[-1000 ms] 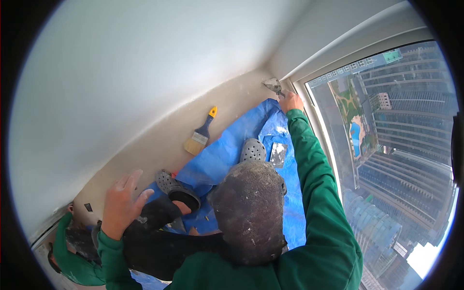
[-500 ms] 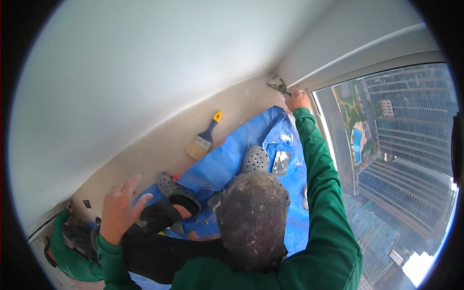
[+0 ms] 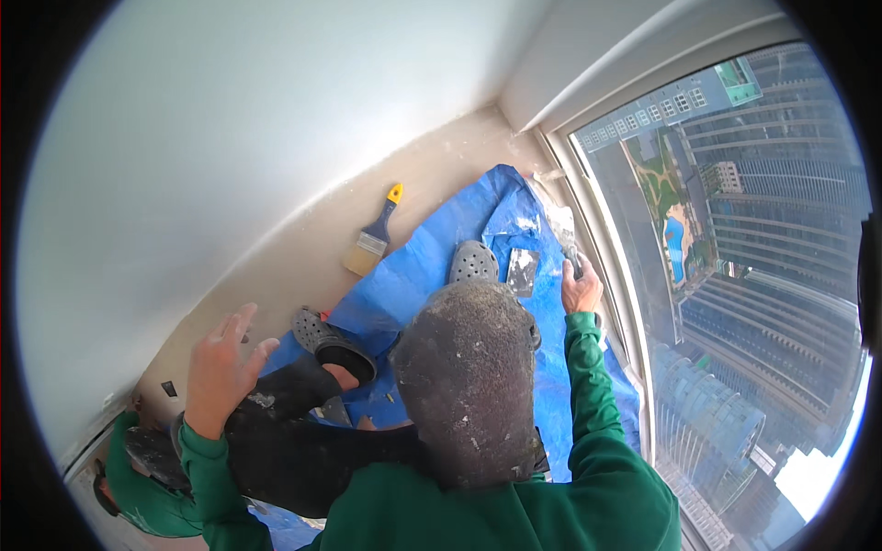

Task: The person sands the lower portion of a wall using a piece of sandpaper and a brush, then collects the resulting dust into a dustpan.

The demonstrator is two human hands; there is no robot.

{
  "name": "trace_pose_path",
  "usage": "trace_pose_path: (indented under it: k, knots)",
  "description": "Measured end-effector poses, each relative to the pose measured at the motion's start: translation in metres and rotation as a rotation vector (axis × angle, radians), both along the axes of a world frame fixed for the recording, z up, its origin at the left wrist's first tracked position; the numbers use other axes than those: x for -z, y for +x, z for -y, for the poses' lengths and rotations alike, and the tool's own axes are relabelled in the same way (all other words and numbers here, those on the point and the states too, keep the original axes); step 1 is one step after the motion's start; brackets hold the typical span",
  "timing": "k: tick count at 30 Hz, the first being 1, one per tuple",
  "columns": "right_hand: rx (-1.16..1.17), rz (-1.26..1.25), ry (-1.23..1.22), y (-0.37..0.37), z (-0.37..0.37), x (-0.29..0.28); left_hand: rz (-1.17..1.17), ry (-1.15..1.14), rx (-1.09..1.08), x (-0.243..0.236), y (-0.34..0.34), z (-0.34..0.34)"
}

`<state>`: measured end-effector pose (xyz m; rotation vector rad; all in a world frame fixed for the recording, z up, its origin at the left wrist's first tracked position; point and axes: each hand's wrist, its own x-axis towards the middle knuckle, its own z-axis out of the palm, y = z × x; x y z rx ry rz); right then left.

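Note:
My right hand (image 3: pixel 582 288) is closed around the handle of a putty knife (image 3: pixel 563 230). Its pale, smeared blade points away from me, over the edge of the blue plastic sheet (image 3: pixel 404 285) beside the window frame. Raised at the left with fingers apart, my left hand (image 3: pixel 223 375) holds nothing. Between my hands is my knee in dusty, worn dark trousers (image 3: pixel 469 376). A small flat plate smeared with white (image 3: pixel 523 272) lies on the sheet, to the left of the putty knife.
A wide paintbrush (image 3: pixel 373 235) with a blue and yellow handle lies on the bare floor. My grey clogs (image 3: pixel 474 263) rest near the sheet. A tall window (image 3: pixel 698 230) borders the right, a white wall (image 3: pixel 230 138) the left. Another person in green (image 3: pixel 152 487) crouches at lower left.
My right hand has drawn the putty knife back from the far corner, toward me along the window side. My left hand stays raised in nearly the same place. The view has shifted slightly.

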<state>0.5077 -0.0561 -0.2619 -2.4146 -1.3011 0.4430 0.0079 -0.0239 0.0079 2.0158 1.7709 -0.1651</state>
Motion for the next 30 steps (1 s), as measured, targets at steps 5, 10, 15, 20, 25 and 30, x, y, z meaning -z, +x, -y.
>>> trace_pose_path:
  k: [5,10,15,20,25,30]
  knots:
    - [0.297,0.014,-0.02,-0.006,0.117,0.052,0.056,0.022,0.024,-0.001,0.002,0.008]
    - [0.133,0.331,0.052,-0.026,0.105,0.072,0.024,0.031,-0.013,-0.001,-0.004,0.009]
    - [-0.187,-0.455,0.093,-0.109,-0.029,0.064,0.029,0.067,-0.022,-0.001,-0.005,0.011]
    - [-0.511,-0.452,-0.426,-0.237,-0.167,0.089,0.034,0.057,0.002,-0.007,0.007,0.006]
    - [-0.363,-0.363,-0.44,-0.287,-0.181,0.114,0.014,0.055,0.012,-0.007,0.012,-0.005]
    - [-0.179,-0.783,-0.215,-0.261,-0.164,0.078,0.004,0.078,0.036,-0.003,0.007,-0.006]
